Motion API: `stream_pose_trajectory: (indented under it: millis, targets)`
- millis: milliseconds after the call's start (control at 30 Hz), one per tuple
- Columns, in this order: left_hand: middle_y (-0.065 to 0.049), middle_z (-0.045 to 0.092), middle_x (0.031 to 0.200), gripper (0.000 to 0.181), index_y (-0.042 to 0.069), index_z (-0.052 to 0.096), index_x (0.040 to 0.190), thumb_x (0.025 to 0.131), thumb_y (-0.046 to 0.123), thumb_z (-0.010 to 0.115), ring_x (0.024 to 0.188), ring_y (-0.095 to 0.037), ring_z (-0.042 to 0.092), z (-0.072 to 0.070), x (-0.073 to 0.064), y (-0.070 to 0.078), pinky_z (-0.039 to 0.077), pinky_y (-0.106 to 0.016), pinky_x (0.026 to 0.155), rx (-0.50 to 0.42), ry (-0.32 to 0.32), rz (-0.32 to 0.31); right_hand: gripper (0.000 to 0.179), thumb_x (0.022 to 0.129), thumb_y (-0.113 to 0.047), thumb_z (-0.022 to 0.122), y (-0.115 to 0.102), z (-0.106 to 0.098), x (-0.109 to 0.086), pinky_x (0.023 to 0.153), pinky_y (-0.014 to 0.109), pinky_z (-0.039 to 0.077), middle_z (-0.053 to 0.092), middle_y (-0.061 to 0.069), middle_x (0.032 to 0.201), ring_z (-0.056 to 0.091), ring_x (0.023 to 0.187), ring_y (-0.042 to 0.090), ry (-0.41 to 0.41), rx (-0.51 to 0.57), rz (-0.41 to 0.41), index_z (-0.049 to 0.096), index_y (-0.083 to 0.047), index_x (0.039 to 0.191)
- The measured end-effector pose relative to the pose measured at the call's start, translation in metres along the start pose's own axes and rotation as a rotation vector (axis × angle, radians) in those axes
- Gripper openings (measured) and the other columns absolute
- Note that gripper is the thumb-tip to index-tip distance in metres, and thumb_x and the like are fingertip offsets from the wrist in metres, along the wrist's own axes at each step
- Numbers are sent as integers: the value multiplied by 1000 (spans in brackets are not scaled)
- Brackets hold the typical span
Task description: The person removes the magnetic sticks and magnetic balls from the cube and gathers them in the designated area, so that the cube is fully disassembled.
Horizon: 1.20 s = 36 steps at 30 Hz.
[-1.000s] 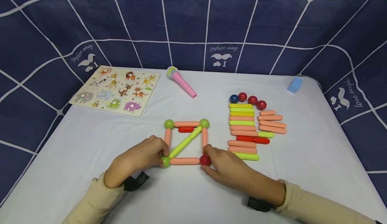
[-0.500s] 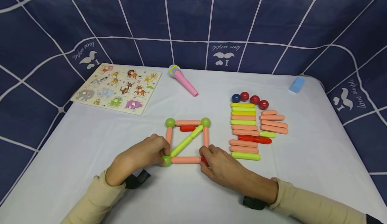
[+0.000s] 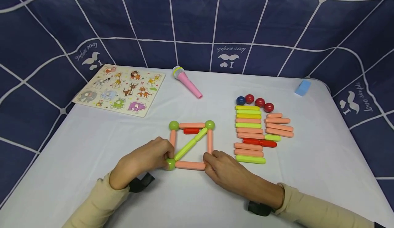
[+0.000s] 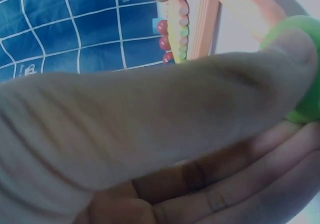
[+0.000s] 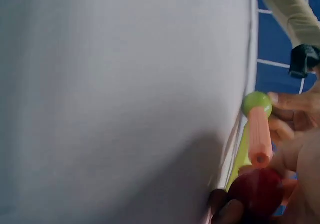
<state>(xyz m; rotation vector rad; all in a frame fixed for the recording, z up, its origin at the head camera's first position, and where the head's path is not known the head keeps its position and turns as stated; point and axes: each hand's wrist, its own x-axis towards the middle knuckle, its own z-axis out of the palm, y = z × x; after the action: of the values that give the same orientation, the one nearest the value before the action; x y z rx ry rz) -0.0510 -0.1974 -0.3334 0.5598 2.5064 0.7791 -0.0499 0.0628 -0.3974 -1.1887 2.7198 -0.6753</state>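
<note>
My left hand [image 3: 145,160] pinches a green ball [image 3: 170,164] at the near left corner of a square frame of sticks; its thumb lies on that ball [image 4: 304,115] in the left wrist view. At the near right corner, my right hand [image 3: 230,169] grips a red ball [image 5: 256,190], which its fingers hide in the head view. The near pink stick [image 3: 190,165] runs from the green ball toward that hand. Its free end shows a hole close to the red ball in the right wrist view. Two joined yellow-green sticks [image 3: 191,143] cross the frame diagonally.
Inside the frame's far side lies a short red stick [image 3: 191,131]. Rows of loose sticks [image 3: 248,130] are to the right, with red balls [image 3: 260,102] and a blue ball [image 3: 240,100] behind. Farther back are an animal puzzle board [image 3: 120,89], a pink toy microphone [image 3: 189,83] and a blue block [image 3: 303,88].
My right fingers have closed over the red ball, now covered in the head view. The near pink stick's right end has swung slightly toward me. My left hand keeps its hold.
</note>
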Motion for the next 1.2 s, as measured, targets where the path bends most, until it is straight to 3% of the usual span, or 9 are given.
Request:
stream_pose_trajectory:
  millis: [100,267,467,600,733,867,1000,1200]
  targets:
    - [7,58,66,23,10,71,71,69,-10,82,62,-8,48,-1,-1,0,44,-22,55,3,1,-3,3,96,-19,58,1,-4,-2,49,17,40,44,-8,71,44,62,6,-64,77,71,58,-16,96]
    - [7,58,65,24,11,70,71,69,-11,81,62,-9,48,-1,-1,-1,44,-22,55,0,5,-17,28,93,-28,67,1,-20,-8,55,17,47,56,-8,87,52,73,6,-139,189,211,56,-14,114]
    - [6,58,65,25,11,70,70,69,-12,81,61,-9,48,1,-2,0,44,-22,55,-6,8,-48,38,86,-25,76,21,-50,-13,66,21,51,60,-3,96,55,83,10,-24,126,253,57,-12,116]
    - [7,59,66,25,11,70,70,68,-12,81,63,-10,49,1,-2,-1,45,-23,56,-7,8,-58,35,84,-21,79,47,-69,-16,72,28,53,59,-1,103,54,89,13,61,110,226,62,-11,113]
    - [6,59,66,26,11,70,71,68,-12,81,63,-10,50,2,-2,-1,45,-23,56,-14,8,-49,35,86,-20,78,80,-93,-19,79,36,55,62,0,109,59,95,17,101,167,223,65,-12,118]
    - [6,59,67,25,11,70,71,69,-11,81,63,-10,50,2,-2,-2,45,-23,56,-26,7,-46,37,86,-17,77,114,-120,-19,81,45,55,64,8,112,62,97,26,170,185,295,65,-9,121]
    - [6,59,67,24,11,70,72,69,-11,81,62,-9,50,2,-2,-2,45,-22,56,-26,10,-40,46,91,-21,73,145,-140,-20,88,58,49,60,21,122,58,106,41,233,152,437,57,-4,131]
    - [7,59,66,24,11,70,71,70,-10,81,63,-10,50,2,-1,-2,45,-22,56,-19,13,-34,47,95,-18,67,185,-147,-25,93,63,42,57,29,124,52,118,48,273,131,600,51,3,133]
